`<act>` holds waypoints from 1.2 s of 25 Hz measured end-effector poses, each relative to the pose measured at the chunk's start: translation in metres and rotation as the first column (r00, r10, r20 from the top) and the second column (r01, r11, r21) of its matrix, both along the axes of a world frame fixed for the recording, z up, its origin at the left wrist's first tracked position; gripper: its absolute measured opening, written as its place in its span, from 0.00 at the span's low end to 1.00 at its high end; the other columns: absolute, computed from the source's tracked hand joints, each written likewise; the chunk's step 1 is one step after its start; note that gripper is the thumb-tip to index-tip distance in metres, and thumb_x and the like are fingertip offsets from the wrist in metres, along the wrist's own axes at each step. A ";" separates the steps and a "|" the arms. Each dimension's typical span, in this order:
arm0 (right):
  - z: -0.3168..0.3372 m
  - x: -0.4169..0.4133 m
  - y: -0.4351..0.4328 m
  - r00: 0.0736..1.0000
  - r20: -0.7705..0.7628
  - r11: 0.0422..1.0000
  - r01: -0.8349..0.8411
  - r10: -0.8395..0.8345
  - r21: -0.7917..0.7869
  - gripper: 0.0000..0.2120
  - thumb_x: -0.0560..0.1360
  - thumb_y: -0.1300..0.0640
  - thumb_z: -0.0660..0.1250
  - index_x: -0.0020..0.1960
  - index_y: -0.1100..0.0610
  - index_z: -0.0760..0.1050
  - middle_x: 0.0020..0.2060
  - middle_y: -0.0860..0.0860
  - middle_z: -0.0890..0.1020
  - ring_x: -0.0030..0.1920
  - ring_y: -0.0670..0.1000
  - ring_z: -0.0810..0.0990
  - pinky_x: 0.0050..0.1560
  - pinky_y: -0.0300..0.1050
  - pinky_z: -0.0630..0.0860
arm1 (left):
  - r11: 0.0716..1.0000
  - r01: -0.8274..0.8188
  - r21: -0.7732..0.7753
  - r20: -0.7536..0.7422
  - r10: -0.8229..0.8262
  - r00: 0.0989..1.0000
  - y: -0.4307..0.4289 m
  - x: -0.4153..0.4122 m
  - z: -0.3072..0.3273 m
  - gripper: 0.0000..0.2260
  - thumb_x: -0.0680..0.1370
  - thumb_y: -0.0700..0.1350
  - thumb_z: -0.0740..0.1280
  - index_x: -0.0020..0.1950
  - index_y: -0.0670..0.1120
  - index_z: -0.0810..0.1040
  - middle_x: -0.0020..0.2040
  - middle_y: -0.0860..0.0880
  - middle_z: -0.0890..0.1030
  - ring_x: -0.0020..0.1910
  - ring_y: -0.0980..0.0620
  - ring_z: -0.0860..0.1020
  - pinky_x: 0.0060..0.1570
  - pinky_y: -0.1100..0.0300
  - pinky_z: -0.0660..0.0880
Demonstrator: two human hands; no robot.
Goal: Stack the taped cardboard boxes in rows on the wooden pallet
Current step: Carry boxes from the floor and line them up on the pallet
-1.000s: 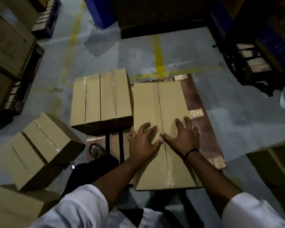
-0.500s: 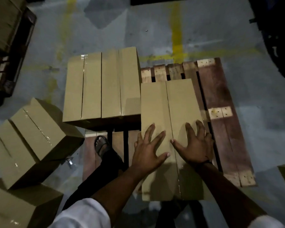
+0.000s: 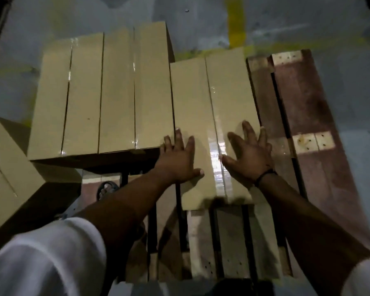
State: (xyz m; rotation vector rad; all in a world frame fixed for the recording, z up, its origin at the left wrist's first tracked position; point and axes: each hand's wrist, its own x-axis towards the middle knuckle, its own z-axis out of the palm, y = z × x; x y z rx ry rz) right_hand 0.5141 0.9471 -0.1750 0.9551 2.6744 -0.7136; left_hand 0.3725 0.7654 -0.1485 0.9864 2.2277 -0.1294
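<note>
A long taped cardboard box [image 3: 214, 99] lies flat on the wooden pallet [image 3: 308, 129], its left side against two taller taped boxes [image 3: 98, 97] that stand side by side on the pallet's left half. My left hand [image 3: 178, 159] presses flat on the long box's near left part, fingers straight. Spread fingers of my right hand [image 3: 249, 154] press on its near right part, just right of the clear tape seam. Neither hand grips anything.
Another taped box [image 3: 11, 167] lies tilted on the floor at the left edge. A sandalled foot [image 3: 107, 189] stands on the pallet near the tall boxes. Bare pallet slats [image 3: 233, 242] show in front of the long box and to its right. Grey floor with yellow lines surrounds the pallet.
Both hands have pushed the long box away from me along the pallet until it sits beside the tall boxes. The camera has leaned forward and down.
</note>
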 end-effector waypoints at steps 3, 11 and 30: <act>-0.014 0.025 -0.008 0.996 0.078 0.998 -0.045 0.048 -0.037 0.48 0.71 0.25 0.64 0.82 0.37 0.45 0.81 0.46 0.31 0.79 0.62 0.28 0.76 0.73 0.45 | 0.996 0.025 -0.081 -0.043 -0.029 0.999 -0.008 0.007 -0.019 0.50 0.79 0.70 0.60 0.80 0.50 0.27 0.77 0.38 0.25 0.77 0.33 0.29 0.79 0.37 0.41; -0.034 0.105 -0.050 0.963 0.100 0.956 -0.264 0.252 0.131 0.61 0.61 0.14 0.58 0.84 0.47 0.51 0.83 0.57 0.42 0.81 0.67 0.42 0.64 0.80 0.61 | 1.000 0.002 0.005 -0.103 -0.001 0.995 -0.019 0.015 -0.028 0.46 0.80 0.70 0.55 0.81 0.50 0.28 0.78 0.35 0.26 0.79 0.36 0.30 0.79 0.42 0.49; -0.035 -0.006 0.016 0.931 0.163 0.918 -0.355 0.328 0.177 0.56 0.60 0.13 0.48 0.81 0.35 0.38 0.81 0.46 0.33 0.81 0.55 0.31 0.65 0.80 0.60 | 0.995 0.007 0.095 -0.200 0.013 0.980 -0.026 -0.004 -0.018 0.43 0.82 0.61 0.60 0.84 0.42 0.39 0.84 0.42 0.40 0.83 0.45 0.44 0.79 0.53 0.53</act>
